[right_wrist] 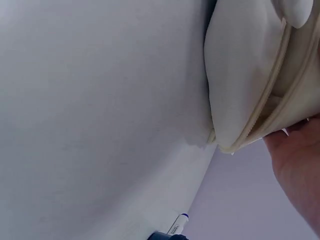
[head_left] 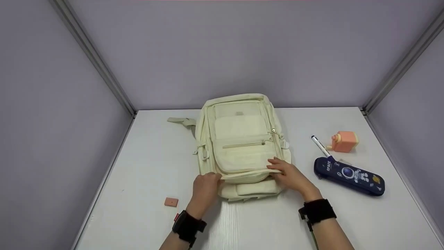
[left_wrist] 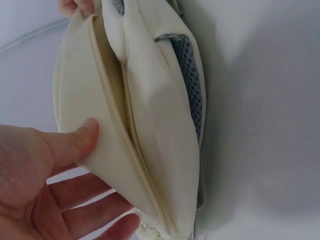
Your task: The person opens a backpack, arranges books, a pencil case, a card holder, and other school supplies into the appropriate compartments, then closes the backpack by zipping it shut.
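A cream backpack (head_left: 241,126) lies on the table with its zippered front pocket open toward the person. My left hand (head_left: 205,187) grips the left side of the pocket's front panel (left_wrist: 75,95), thumb on the outer cloth and fingers behind it. On the other side, my right hand (head_left: 290,175) holds the same panel by its edge, fingers spread over the fabric. Between the hands the unzipped opening (right_wrist: 280,92) gapes; its inside is mostly hidden. Grey mesh (left_wrist: 187,75) shows on the bag's underside in the left wrist view.
To the right lie a dark blue space-print pencil case (head_left: 350,176), a white marker (head_left: 319,145) and an orange pencil sharpener with a crank (head_left: 344,141). A small orange-pink block (head_left: 171,201) lies at the left. A strap (head_left: 182,121) trails from the bag. Grey panels (head_left: 242,52) enclose the table.
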A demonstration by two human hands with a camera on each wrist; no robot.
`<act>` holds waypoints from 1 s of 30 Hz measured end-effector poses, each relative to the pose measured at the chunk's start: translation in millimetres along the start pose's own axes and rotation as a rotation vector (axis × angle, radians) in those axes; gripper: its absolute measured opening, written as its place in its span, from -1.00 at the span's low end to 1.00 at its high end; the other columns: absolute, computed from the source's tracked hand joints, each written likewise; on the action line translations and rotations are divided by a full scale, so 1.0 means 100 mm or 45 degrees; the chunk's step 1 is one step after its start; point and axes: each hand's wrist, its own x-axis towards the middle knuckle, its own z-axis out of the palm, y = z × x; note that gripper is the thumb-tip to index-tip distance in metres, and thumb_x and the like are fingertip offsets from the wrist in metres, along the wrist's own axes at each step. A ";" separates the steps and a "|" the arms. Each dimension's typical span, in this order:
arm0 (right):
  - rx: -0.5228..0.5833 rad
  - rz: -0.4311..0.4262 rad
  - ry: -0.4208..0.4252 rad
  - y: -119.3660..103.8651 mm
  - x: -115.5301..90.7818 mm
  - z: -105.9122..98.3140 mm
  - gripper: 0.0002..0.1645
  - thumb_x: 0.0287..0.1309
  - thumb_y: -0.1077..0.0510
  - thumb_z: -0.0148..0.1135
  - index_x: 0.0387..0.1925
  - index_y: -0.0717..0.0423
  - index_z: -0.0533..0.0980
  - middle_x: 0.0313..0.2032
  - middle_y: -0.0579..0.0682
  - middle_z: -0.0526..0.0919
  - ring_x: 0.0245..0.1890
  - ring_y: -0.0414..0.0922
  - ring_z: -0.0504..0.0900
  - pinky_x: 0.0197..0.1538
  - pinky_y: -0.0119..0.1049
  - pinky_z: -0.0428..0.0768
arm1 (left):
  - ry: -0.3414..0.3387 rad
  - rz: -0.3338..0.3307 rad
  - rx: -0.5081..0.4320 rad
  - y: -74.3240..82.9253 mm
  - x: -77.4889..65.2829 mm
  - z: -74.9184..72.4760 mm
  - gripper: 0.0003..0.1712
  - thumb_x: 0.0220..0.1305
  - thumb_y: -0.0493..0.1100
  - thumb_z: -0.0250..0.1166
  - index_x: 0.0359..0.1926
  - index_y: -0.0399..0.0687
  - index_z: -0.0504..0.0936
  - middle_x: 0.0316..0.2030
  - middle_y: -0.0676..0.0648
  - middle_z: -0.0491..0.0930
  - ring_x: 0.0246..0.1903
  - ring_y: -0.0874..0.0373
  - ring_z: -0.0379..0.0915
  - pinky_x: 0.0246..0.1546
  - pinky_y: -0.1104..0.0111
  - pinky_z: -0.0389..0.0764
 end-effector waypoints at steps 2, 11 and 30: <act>-0.003 0.038 -0.052 -0.03 -0.07 0.02 -0.40 0.28 -0.01 0.28 0.23 0.27 0.48 0.39 0.15 0.29 0.44 0.18 0.07 0.35 0.15 0.12 | -0.027 0.033 -0.013 -0.01 -0.05 0.00 -0.73 -0.01 -0.18 0.53 -0.65 -0.01 0.58 -0.64 0.03 0.56 -0.64 0.14 0.49 -0.59 0.25 0.47; -0.179 0.122 0.047 -0.16 -0.08 0.24 -0.46 0.34 -0.15 0.16 0.07 0.19 0.61 0.34 0.11 0.38 0.40 0.21 0.17 0.37 0.14 0.09 | -0.220 -0.224 -0.507 -0.43 -0.02 -0.15 -0.79 0.29 -0.08 0.35 -0.21 -0.13 0.76 -0.18 -0.08 0.69 -0.17 0.00 0.61 -0.15 0.11 0.58; -0.250 0.103 0.020 -0.23 -0.08 0.22 -0.20 0.05 -0.02 0.48 0.31 0.09 0.42 0.29 0.16 0.42 0.35 0.26 0.24 0.34 0.24 0.07 | -0.373 -0.627 -0.419 -1.23 0.58 0.31 -0.59 0.37 -0.41 0.04 0.20 -0.45 0.46 0.10 -0.41 0.48 0.17 -0.27 0.37 0.19 0.03 0.36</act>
